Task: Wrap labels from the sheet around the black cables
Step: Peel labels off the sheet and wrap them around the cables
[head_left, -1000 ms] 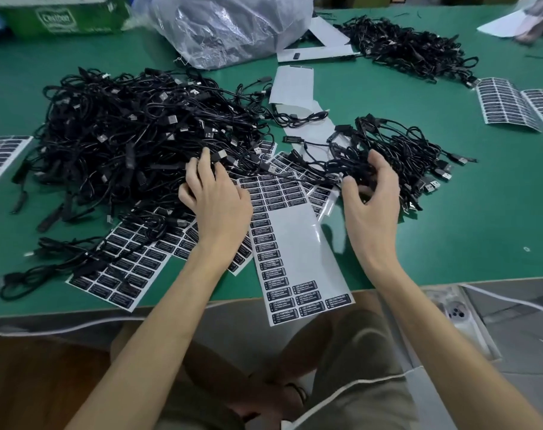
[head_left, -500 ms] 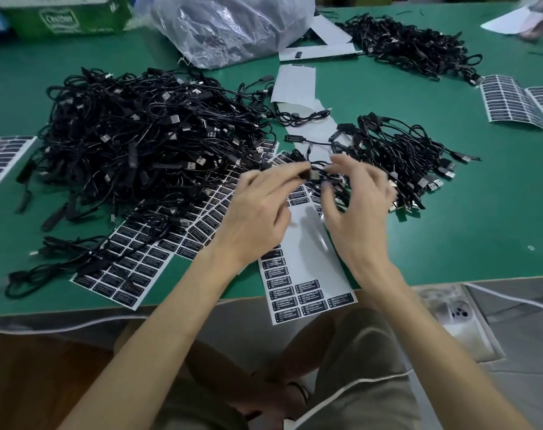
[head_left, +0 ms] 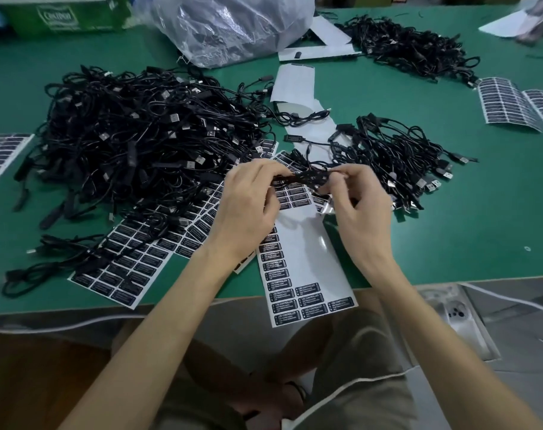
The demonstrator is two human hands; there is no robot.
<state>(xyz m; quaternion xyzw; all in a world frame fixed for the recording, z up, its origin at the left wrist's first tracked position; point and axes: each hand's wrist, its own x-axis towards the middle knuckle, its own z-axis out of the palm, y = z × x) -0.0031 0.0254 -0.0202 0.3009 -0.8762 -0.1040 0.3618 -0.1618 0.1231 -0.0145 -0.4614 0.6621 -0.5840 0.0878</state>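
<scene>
1. Black cable (head_left: 301, 177): one piece, held in the air between my two hands, just above the upper end of the label sheet. It runs left to right, from one set of fingertips to the other.
2. Left hand (head_left: 248, 209): fingers (head_left: 274, 172) curled, pinching the cable's left end.
3. Right hand (head_left: 358, 209): fingers (head_left: 341, 176) curled, pinching the cable's right end. The spot is blurred, so I cannot tell whether a label sits under them.
4. Label sheet (head_left: 307, 274): long white strip, flat on the green tabletop (head_left: 481, 231) directly beneath my hands, near end overhanging the edge. Black labels remain down its left column and across the near end. The middle is bare backing.
5. Large cable pile (head_left: 140, 144): left of my hands, partly lying over more label sheets (head_left: 133, 262).
6. Small cable pile (head_left: 397, 156): just beyond my right hand.
7. Far side: clear plastic bag (head_left: 233, 23), far cable pile (head_left: 409, 48).
</scene>
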